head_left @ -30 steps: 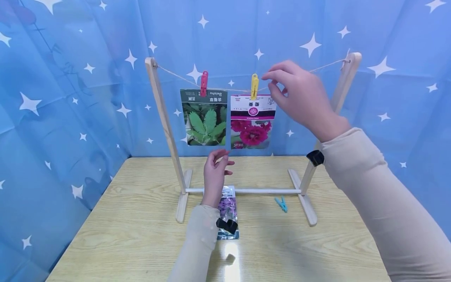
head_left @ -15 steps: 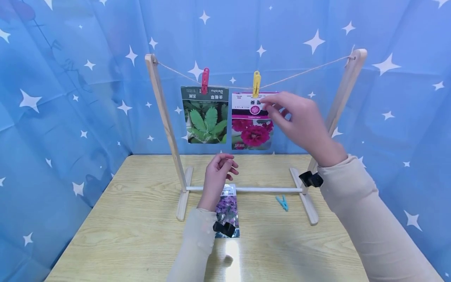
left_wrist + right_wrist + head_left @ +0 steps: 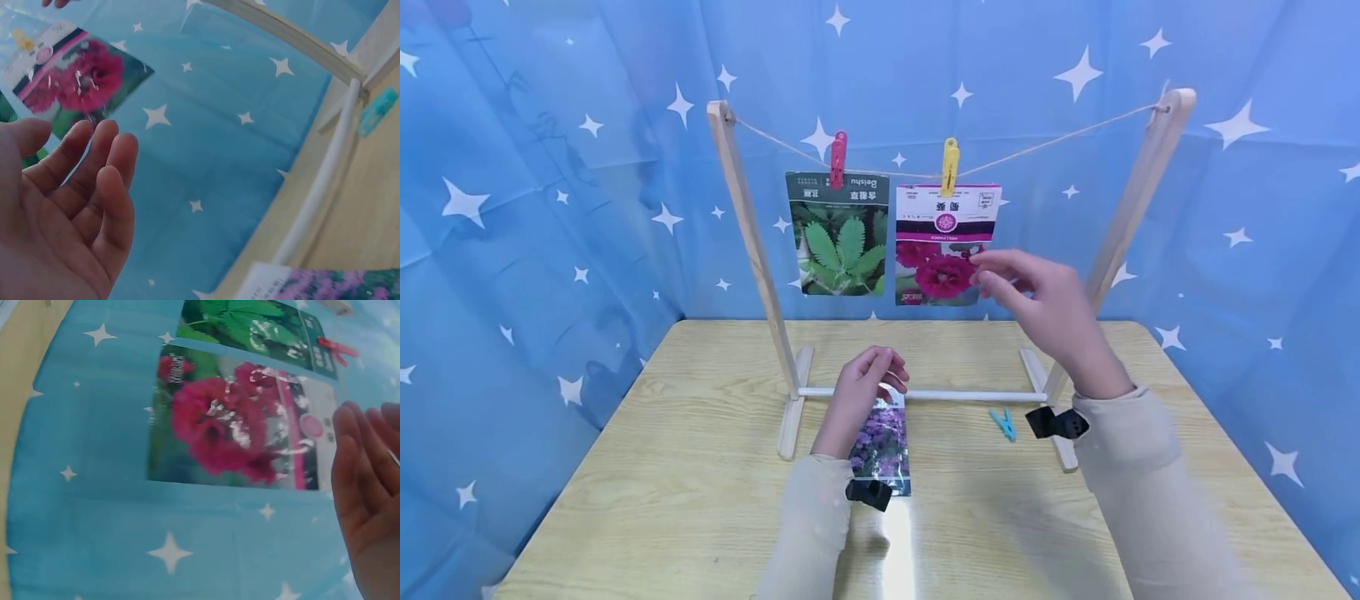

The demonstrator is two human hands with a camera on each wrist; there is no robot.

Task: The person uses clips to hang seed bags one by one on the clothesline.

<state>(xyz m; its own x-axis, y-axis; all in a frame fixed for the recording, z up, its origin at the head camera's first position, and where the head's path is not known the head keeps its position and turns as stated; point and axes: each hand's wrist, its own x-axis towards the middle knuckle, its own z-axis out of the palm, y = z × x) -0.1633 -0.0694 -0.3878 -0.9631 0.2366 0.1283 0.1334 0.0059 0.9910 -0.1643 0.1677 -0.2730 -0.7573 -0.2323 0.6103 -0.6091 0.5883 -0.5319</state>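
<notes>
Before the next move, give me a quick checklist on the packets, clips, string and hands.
1. Green-leaf packet on the string with the red clip: ok.
2. Pink-flower packet on the string with the yellow clip: ok.
3. Purple-flower packet hung: not ok; it lies on the table, partly hidden by the left hand.
4. Blue clip unused: ok, lying on the table.
5. Left hand empty: ok.
6. Right hand clear of the pink-flower packet: cannot tell; they overlap in the head view.
</notes>
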